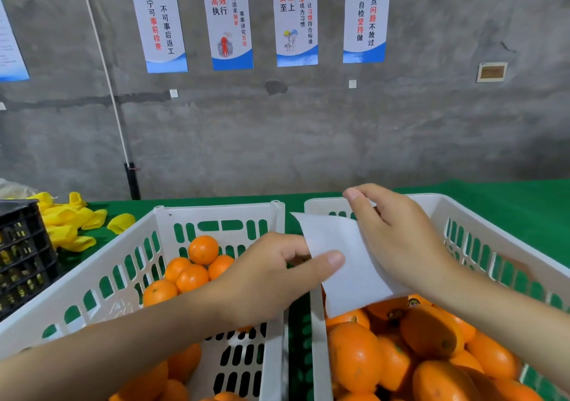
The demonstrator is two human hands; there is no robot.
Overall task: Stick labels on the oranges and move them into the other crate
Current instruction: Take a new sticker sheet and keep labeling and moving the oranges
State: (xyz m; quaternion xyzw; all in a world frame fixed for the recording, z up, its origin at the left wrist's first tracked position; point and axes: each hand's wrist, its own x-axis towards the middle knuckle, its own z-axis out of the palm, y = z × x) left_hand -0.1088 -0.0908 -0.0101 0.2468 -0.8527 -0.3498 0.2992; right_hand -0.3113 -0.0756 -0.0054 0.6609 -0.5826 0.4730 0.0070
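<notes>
Filling the whole back of the view is a grey concrete wall (pixel 308 129) with a row of blue-and-white posters (pixel 231 21), and below it a green table (pixel 509 209) with two white slotted crates side by side. The right crate (pixel 462 206) is heaped with oranges (pixel 354 354) (at least one near the top has a small round sticker on it), while the left crate (pixel 123 237) has only a few, mostly in its far corner. Both bare forearms reach in from the bottom corners and meet above the gap between the crates. The right hand (pixel 398 237) is back-up, with its fingers curled over the upper right edge of a white sheet (pixel 342 265); can't see its thumb. The left hand (pixel 268 274) pinches the sheet's left edge, thumb flat on top and fingers curled under. The sheet is bowed, held up over the right crate's near corner, blank side showing. Off left are some yellow foam nets (pixel 68 221) and a black crate (pixel 21 246).
</notes>
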